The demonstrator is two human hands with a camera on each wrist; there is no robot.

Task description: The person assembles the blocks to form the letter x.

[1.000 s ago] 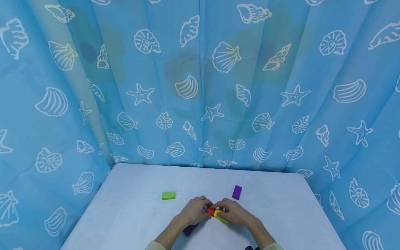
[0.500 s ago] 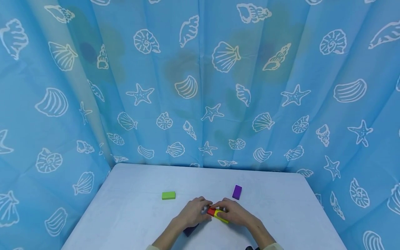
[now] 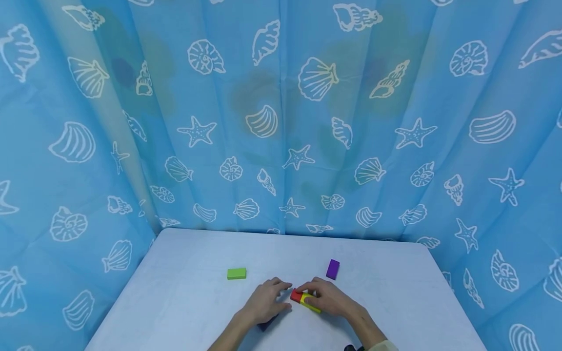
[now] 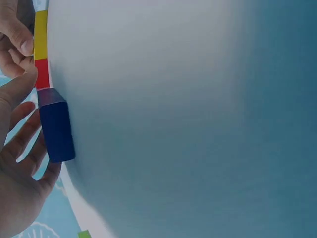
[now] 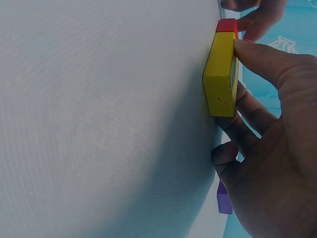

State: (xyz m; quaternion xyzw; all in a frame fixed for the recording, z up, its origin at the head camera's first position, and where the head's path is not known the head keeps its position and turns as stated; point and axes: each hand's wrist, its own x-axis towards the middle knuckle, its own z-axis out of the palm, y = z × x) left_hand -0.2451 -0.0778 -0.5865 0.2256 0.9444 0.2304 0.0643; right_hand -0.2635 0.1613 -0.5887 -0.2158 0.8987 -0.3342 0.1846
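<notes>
In the head view, a red block (image 3: 296, 295) and a yellow block (image 3: 312, 304) lie end to end on the white table. My right hand (image 3: 332, 298) pinches the yellow block between thumb and fingers; the right wrist view shows the thumb along one side of the yellow block (image 5: 220, 74). Just left of the red block, my left hand (image 3: 265, 300) has its fingers and thumb spread apart with nothing between them. A dark blue block (image 3: 267, 323) lies partly hidden under the left wrist; the left wrist view shows this blue block (image 4: 57, 131) closer.
A light green block (image 3: 236, 273) lies on the white table (image 3: 189, 292) to the left. Farther back on the right is a purple block (image 3: 332, 269). A blue curtain (image 3: 281, 122) with white shell prints hangs around the table's back and sides.
My left hand has let go of the red block's end and drawn back left and slightly toward the front, fingers parting. The right hand and the yellow block have stayed put.
</notes>
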